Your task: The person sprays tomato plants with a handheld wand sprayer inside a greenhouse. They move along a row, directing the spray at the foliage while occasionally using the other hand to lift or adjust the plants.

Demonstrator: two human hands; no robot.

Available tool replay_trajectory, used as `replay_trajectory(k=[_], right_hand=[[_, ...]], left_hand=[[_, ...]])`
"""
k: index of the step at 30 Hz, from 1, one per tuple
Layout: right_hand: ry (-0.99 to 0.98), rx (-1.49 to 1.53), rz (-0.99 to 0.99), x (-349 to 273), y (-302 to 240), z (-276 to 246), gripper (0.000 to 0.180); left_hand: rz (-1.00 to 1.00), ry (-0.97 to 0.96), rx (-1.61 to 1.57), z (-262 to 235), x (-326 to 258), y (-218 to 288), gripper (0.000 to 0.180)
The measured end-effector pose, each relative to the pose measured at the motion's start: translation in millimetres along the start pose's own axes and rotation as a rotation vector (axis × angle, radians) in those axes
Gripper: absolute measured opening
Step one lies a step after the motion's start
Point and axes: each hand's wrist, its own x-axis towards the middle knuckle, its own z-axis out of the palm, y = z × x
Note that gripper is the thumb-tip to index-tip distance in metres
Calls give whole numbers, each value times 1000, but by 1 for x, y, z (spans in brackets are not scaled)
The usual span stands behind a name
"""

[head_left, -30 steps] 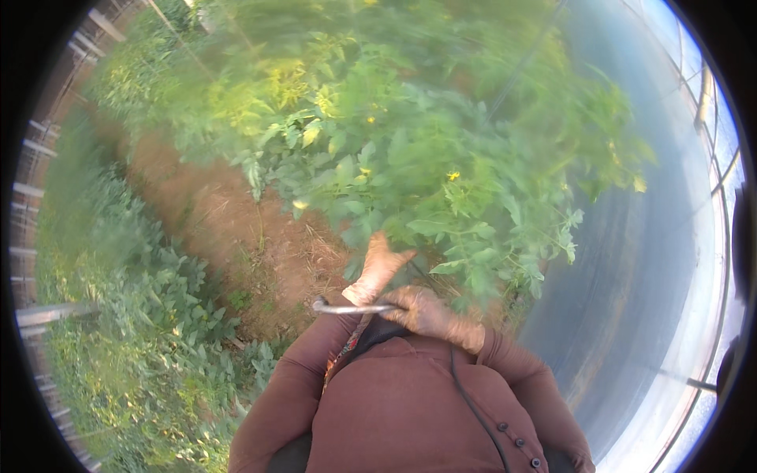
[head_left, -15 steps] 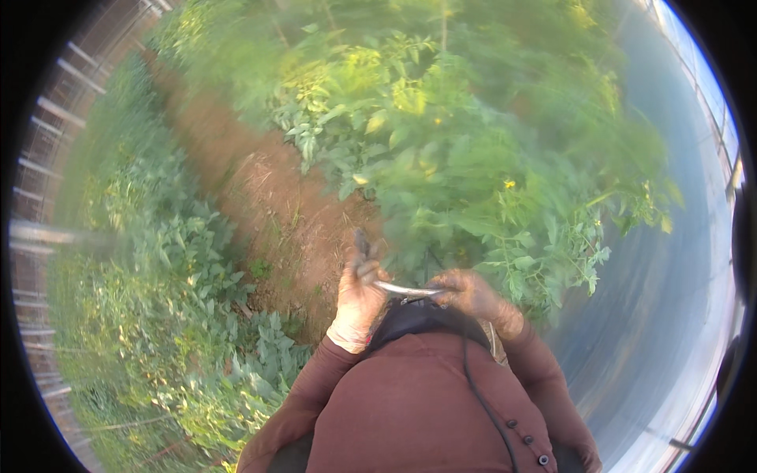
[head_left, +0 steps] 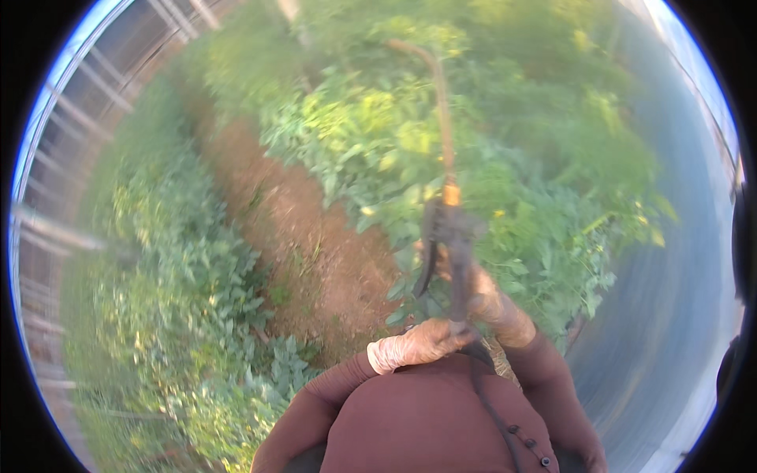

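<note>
Right hand has its fingers wrapped round the grip of a dark spray gun, bent lance poking up past them. Left hand is curled at the grip's bottom end, fingertips pretty blurry tbh.

The dark handle and curved wand are blurred, their finer parts lost. The right hand has its fingers partly hidden by the handle; the fingertips of the left hand smear into its base. Upper foliage is hazy. Sleeves and cable leave the lower edge.
</note>
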Motion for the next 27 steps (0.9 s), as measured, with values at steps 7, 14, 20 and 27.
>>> replay_trajectory(k=[7,14,20,27], right_hand=[[254,10,-22,-72,-66,-5,69],[942,-351,-248,-203,-119,-10,75],[1301,-361,-48,-287,-131,-26,53],[1190,-275,273,-316,-143,-38,43]], left_hand=[[192,-226,249,33,50,13,37],[64,-194,233,39,86,7,44],[257,166,146,77,175,32,74],[124,128,-650,105,299,72,54]])
